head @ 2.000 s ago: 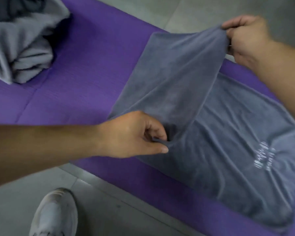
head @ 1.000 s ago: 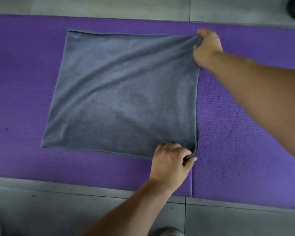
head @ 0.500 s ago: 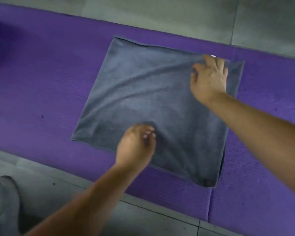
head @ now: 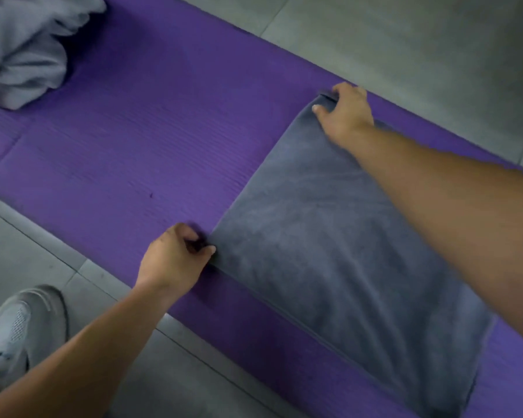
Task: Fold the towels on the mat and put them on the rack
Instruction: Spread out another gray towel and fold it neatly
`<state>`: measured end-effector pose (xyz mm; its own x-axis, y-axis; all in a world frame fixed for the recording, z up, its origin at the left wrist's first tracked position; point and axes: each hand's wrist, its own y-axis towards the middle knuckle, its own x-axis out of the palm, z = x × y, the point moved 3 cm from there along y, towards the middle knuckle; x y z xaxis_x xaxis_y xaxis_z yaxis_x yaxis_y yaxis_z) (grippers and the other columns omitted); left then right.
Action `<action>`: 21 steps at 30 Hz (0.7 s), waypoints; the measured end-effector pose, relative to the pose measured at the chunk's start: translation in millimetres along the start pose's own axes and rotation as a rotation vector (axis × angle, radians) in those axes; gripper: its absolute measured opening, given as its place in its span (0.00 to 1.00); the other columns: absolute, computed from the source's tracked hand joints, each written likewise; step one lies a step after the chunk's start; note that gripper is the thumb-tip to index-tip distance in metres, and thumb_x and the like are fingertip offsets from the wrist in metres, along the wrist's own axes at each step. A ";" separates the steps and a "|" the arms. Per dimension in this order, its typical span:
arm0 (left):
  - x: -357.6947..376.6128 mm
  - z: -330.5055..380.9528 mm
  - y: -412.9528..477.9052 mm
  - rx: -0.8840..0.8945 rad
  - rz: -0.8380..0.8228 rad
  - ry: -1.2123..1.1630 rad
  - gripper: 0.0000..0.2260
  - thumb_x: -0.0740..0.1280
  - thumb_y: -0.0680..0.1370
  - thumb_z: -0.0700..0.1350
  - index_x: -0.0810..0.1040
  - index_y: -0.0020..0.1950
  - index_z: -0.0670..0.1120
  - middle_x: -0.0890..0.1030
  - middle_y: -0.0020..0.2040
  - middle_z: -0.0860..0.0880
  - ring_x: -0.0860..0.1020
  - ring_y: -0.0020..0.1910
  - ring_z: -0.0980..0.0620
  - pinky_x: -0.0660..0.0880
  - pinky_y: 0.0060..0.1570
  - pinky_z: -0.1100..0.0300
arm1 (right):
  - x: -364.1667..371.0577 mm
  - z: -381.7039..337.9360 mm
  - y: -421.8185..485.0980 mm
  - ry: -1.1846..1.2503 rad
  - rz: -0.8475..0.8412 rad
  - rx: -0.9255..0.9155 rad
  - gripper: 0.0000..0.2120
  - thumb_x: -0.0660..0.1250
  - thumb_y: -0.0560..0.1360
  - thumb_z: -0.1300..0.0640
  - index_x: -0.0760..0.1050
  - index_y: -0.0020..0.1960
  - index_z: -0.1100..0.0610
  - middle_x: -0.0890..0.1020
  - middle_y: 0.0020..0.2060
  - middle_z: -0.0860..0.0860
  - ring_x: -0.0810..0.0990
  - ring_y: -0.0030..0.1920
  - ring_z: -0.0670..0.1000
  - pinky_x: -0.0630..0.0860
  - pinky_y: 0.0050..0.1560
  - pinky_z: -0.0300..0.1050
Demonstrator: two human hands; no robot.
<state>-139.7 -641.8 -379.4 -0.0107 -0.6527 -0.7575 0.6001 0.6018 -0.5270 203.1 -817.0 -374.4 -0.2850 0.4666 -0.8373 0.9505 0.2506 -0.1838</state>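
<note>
On purple mat (head: 139, 152), left hand (head: 172, 260) and right hand (head: 346, 113) pinching grey towel (head: 329, 251) corners

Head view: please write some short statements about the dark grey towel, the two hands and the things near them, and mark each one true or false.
1. The left hand pinches a corner of the dark grey towel. True.
2. The right hand lies flat on the middle of the towel. False: it grips the towel's far corner.
3. The towel lies on the floor tiles. False: it lies on the purple mat.
4. A crumpled grey cloth pile sits on the mat, apart from the towel. True.
5. A grey shoe stands on the mat. False: it stands on the floor tiles, beside the mat's near edge.
</note>
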 end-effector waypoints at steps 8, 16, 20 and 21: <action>-13.0 -16.7 7.3 0.029 -0.063 -0.178 0.09 0.74 0.76 0.50 0.82 0.35 0.53 0.79 0.30 0.55 0.76 0.32 0.56 0.68 0.33 0.62 | -6.6 -6.4 40.4 0.003 0.093 0.145 0.20 0.59 0.82 0.48 0.78 0.43 0.62 0.79 0.45 0.63 0.78 0.47 0.56 0.73 0.51 0.50; -16.1 -28.7 6.2 -0.096 -0.021 -0.411 0.11 0.73 0.77 0.48 0.80 0.34 0.51 0.83 0.34 0.53 0.81 0.37 0.51 0.76 0.41 0.56 | -9.3 -25.7 48.3 0.540 0.041 0.266 0.12 0.72 0.74 0.48 0.75 0.39 0.53 0.76 0.33 0.49 0.75 0.32 0.46 0.72 0.30 0.36; -23.9 -35.1 12.1 -0.177 -0.004 -0.555 0.10 0.72 0.78 0.46 0.80 0.36 0.46 0.83 0.32 0.49 0.84 0.37 0.49 0.82 0.50 0.43 | -1.6 -36.7 51.9 0.593 -0.080 0.193 0.14 0.76 0.73 0.49 0.76 0.35 0.53 0.79 0.30 0.48 0.77 0.31 0.47 0.77 0.36 0.42; -25.8 -37.2 13.8 -0.193 -0.002 -0.580 0.10 0.72 0.78 0.45 0.80 0.36 0.46 0.83 0.32 0.48 0.84 0.37 0.50 0.82 0.50 0.43 | 0.3 -40.4 52.4 0.611 -0.117 0.198 0.13 0.76 0.73 0.50 0.76 0.36 0.54 0.80 0.31 0.50 0.79 0.33 0.48 0.80 0.38 0.45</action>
<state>-160.9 -599.5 -381.4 0.4580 -0.7654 -0.4520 0.4444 0.6375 -0.6293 247.8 -769.4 -363.5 -0.3515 0.8587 -0.3729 0.8973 0.1954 -0.3958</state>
